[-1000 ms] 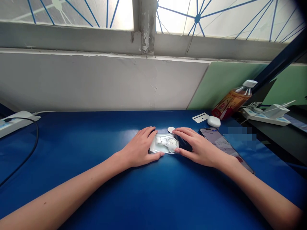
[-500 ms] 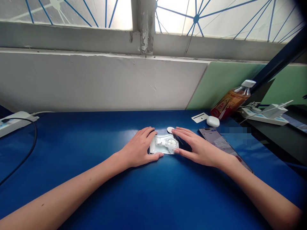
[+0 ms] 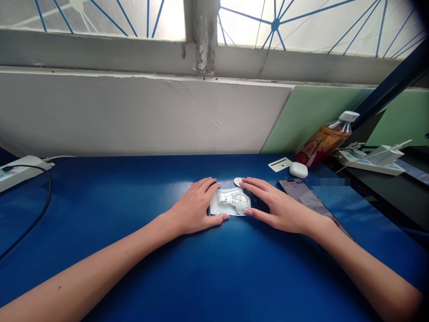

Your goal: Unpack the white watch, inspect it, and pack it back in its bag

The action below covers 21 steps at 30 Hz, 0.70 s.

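A white wristwatch lies in a clear plastic pouch flat on the blue table. My left hand rests at the pouch's left end, fingers and thumb spread along its far and near edges, covering that end. At the other end is my right hand, open, its fingers over the far corner and its thumb tip at the near right corner. Whether either hand presses on the plastic, I cannot tell. A small white disc sits just behind the pouch, by my right fingertips, which partly cover it.
To the right lie a phone, partly behind my right forearm, a white earbud case and a white card. A drink bottle leans beyond them. Power strips stand at left and right. A wall backs the table.
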Tool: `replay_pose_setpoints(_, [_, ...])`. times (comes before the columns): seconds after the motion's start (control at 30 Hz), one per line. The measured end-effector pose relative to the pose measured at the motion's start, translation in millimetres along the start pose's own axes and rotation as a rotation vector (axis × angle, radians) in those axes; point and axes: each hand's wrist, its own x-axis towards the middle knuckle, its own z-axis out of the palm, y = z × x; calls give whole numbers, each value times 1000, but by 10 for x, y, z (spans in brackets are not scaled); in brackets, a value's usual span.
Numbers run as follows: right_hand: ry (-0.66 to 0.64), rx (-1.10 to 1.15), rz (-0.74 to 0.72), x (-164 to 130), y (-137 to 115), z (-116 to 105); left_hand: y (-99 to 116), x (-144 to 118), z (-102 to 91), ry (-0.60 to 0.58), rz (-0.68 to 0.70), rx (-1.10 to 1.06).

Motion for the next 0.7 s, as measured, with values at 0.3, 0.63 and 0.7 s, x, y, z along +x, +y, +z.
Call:
replay_pose_setpoints(0.3, [-2, -22, 17, 3, -3, -5, 5, 3, -5, 1, 0, -7])
replay_pose_setpoints(0.63, [2, -36, -16, -12, 14, -22, 5, -3, -4, -1, 10, 8])
replay_pose_setpoints(0.7, [-15, -35, -13, -7, 22, -7, -1, -9, 1, 6, 23, 8])
